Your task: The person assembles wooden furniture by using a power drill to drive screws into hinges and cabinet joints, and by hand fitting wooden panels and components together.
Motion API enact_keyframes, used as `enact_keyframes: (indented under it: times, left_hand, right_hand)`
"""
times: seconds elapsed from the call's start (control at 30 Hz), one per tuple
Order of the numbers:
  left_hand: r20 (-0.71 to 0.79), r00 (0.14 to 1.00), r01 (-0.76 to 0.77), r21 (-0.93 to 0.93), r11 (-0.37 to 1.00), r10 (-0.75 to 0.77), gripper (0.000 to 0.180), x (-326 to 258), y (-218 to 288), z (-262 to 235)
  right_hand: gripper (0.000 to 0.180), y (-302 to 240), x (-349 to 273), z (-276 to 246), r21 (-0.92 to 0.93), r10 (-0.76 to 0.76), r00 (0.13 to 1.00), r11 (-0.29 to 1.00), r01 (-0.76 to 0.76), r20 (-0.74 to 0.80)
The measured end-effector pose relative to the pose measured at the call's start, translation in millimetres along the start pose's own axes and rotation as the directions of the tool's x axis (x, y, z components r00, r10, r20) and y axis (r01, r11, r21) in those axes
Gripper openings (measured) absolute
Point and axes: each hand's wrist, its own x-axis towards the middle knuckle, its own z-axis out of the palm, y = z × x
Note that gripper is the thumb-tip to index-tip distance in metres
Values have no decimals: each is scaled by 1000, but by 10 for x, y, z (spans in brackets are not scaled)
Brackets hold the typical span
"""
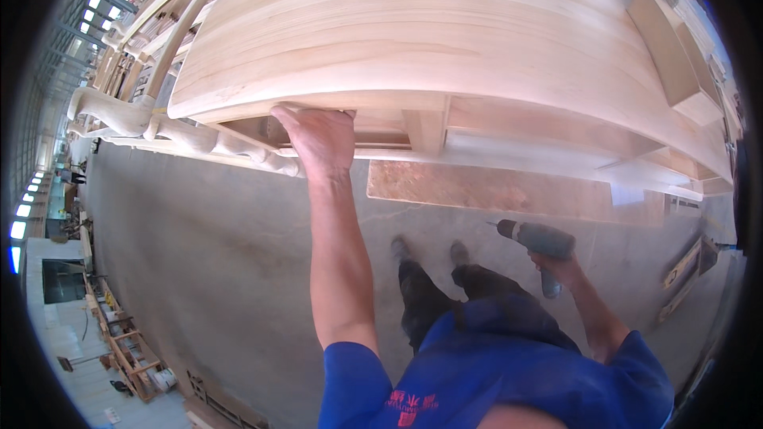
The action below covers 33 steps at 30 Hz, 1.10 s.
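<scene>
Grained wooden top (421,40), pistol-shaped drill (547,240)

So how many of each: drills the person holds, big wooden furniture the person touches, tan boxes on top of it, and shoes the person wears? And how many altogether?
Drill: 1
Wooden furniture piece: 1
Tan box: 1
Shoes: 2
Total: 5
</scene>
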Motion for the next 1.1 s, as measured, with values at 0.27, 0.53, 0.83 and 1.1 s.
enact_keyframes:
  times: [0.27, 0.53, 0.83, 1.1]
  left_hand:
    - [-166, 979, 113, -44, 993, -119, 79, -238, -37, 203]
    - [-30, 996, 80, 642, 762, -80, 65, -659, -620, 16]
    - [146, 973, -35, 860, 509, -179, 67, -371, -716, -53]
    - [182, 901, 5, 904, 427, -394, 56, -392, -721, -468]
  right_hand:
    - [22, 266, -121, -143, 59, -103, 995, 993, 103, 6]
    - [21, 247, -484, 22, 158, -144, 987, 975, 155, -74]
    - [19, 362, -883, 359, 113, -84, 960, 987, 118, -267]
    - [21, 283, -1210, 681, 185, -35, 919, 976, 116, -393]
